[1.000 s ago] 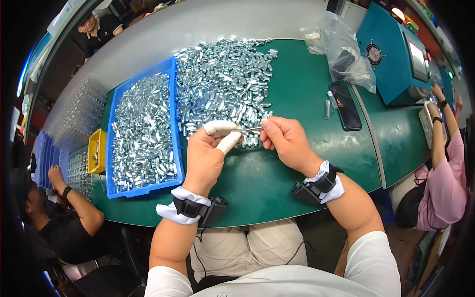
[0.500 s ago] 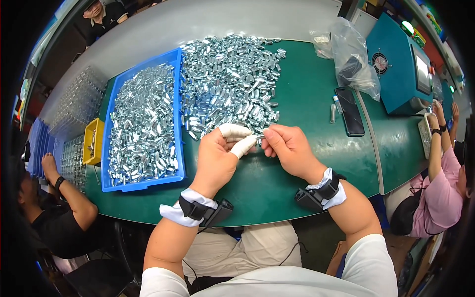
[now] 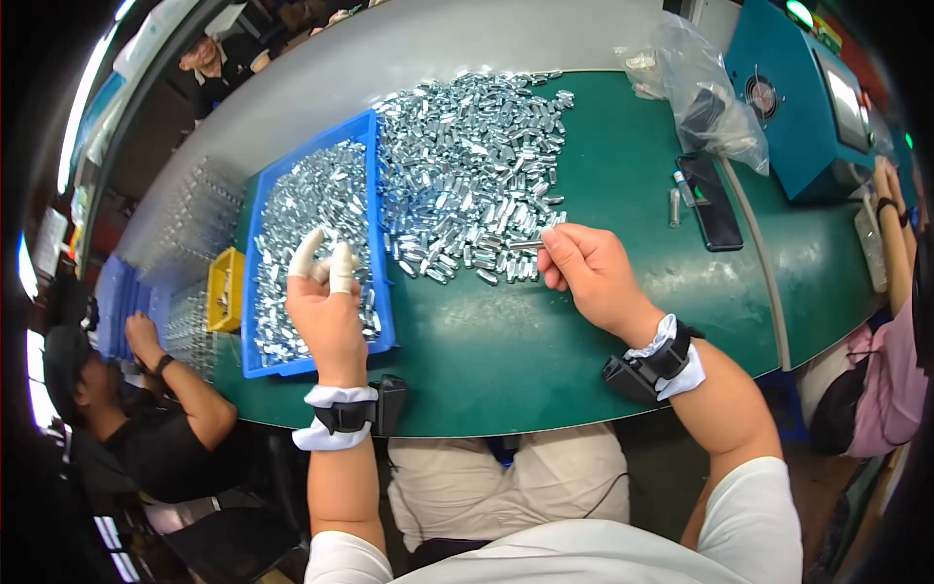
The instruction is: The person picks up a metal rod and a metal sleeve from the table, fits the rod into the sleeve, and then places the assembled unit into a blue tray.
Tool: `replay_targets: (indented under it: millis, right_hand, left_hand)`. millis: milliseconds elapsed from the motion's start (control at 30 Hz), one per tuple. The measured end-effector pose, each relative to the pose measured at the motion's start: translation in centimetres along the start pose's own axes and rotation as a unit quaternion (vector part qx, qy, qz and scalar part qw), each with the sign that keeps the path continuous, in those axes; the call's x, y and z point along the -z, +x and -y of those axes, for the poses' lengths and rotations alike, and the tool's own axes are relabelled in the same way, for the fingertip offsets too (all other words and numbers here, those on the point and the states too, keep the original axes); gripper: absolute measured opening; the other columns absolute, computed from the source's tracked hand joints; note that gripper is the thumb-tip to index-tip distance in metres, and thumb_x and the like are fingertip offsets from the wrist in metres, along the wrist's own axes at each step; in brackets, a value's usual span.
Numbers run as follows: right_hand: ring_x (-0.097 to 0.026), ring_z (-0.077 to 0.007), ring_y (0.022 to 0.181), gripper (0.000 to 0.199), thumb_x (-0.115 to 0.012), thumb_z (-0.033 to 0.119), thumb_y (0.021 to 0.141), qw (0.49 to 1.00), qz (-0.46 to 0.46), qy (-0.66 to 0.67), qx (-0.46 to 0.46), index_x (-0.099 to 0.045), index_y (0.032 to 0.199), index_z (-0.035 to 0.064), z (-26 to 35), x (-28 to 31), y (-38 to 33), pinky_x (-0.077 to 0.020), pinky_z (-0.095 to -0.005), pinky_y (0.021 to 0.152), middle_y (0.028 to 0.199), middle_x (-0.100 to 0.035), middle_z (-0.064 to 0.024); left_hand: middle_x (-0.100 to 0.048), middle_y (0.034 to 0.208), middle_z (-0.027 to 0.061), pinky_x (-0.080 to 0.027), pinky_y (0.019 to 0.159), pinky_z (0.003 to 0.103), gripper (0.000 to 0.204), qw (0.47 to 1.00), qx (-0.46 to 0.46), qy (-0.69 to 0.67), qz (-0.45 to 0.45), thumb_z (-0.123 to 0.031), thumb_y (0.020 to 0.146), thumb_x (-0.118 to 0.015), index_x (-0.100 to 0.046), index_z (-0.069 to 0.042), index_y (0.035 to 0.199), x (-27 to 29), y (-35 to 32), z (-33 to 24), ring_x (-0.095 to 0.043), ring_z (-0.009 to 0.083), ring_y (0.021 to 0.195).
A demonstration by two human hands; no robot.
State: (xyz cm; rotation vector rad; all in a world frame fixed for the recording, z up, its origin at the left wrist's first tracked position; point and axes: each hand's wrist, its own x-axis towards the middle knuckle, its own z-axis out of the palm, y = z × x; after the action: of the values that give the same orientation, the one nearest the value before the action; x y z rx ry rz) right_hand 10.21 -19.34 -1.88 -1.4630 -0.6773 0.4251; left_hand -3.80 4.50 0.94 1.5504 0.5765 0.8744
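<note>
My right hand (image 3: 595,277) is closed in a pinch on a small, slim metal part (image 3: 526,245), shiny and held level, its free end pointing left. It is held over the near edge of a loose pile of silvery metal parts (image 3: 467,165). My left hand (image 3: 329,292) hovers over the near part of a blue tray (image 3: 387,302), with white finger covers on at least two fingers. Its fingers are spread apart and I see nothing between them. Similar small metal parts fill the tray (image 3: 311,204) under that hand.
A yellow bin (image 3: 226,290) and clear stacked racks (image 3: 190,219) stand left of the tray. To the right lie a black phone (image 3: 715,209), a small clear tube (image 3: 674,208) and a plastic bag (image 3: 715,107). Beyond is a teal machine (image 3: 798,97). Co-workers sit on both sides.
My left hand has moved left, away from my right hand, to over the blue tray. My right hand keeps hold of the metal part. The whole view has shifted slightly.
</note>
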Motion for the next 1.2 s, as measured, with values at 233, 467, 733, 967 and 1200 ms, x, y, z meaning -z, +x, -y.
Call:
replay_targets:
  millis: [233, 467, 733, 967, 1200]
  right_hand:
    - [-0.051, -0.0051, 0.059, 0.037, -0.048, 0.025, 0.103, 1.0, 0.011, -0.014, 0.006, -0.06, 0.076, 0.0029, 0.0, 0.2, 0.0, -0.0411, -0.0219, 0.055, 0.065, -0.056, 0.0016]
    - [-0.051, -0.0048, 0.059, 0.036, -0.049, 0.025, 0.102, 1.0, 0.005, -0.022, 0.004, -0.061, 0.077, 0.0021, -0.1, 0.4, 0.1, -0.0407, -0.0222, 0.054, 0.065, -0.057, 0.0008]
    - [-0.051, -0.005, 0.059, 0.036, -0.049, 0.025, 0.102, 1.0, -0.009, -0.012, 0.011, -0.061, 0.077, 0.0018, -0.1, 0.0, -0.1, -0.0406, -0.0229, 0.054, 0.064, -0.057, 0.0005]
    - [-0.051, -0.0049, 0.059, 0.037, -0.049, 0.026, 0.102, 0.999, 0.006, -0.042, -0.02, -0.061, 0.077, 0.0025, -0.2, 0.1, 0.1, -0.0407, -0.0223, 0.054, 0.065, -0.057, 0.0013]
    - [-0.05, -0.0048, 0.06, 0.036, -0.048, 0.027, 0.103, 0.998, 0.019, -0.049, -0.039, -0.061, 0.079, 0.0028, -0.6, -0.5, 0.0, -0.0401, -0.0211, 0.055, 0.066, -0.055, 0.0018]
  left_hand:
    - [-0.064, 0.086, 0.0099, -0.05, 0.07, 0.038, 0.023, 0.778, -0.32, 0.509, 0.182, -0.007, 0.08, -0.072, -0.069, -0.004, 0.102, -3.3, -0.3, 0.8, -0.062, 0.0275, 0.079]
    - [-0.064, 0.088, 0.0106, -0.05, 0.071, 0.035, 0.024, 0.802, -0.278, 0.466, 0.249, -0.002, 0.077, -0.072, -0.069, -0.004, 0.101, -4.5, 0.8, 1.6, -0.062, 0.0274, 0.083]
    - [-0.067, 0.092, 0.0067, -0.05, 0.072, 0.026, 0.017, 0.946, -0.078, 0.081, 0.304, 0.001, 0.085, -0.069, -0.07, -0.003, 0.102, -8.2, -1.6, -0.2, -0.064, 0.0139, 0.08]
    - [-0.068, 0.092, 0.0078, -0.05, 0.071, 0.026, 0.019, 0.952, -0.102, 0.064, 0.28, 0.001, 0.084, -0.069, -0.07, -0.002, 0.102, -7.3, -1.7, 1.1, -0.063, 0.0142, 0.077]
    - [-0.067, 0.097, 0.0082, -0.052, 0.078, 0.026, 0.021, 0.929, -0.149, 0.112, 0.321, 0.006, 0.085, -0.066, -0.069, -0.001, 0.104, -6.4, -1.2, 1.1, -0.065, 0.015, 0.085]
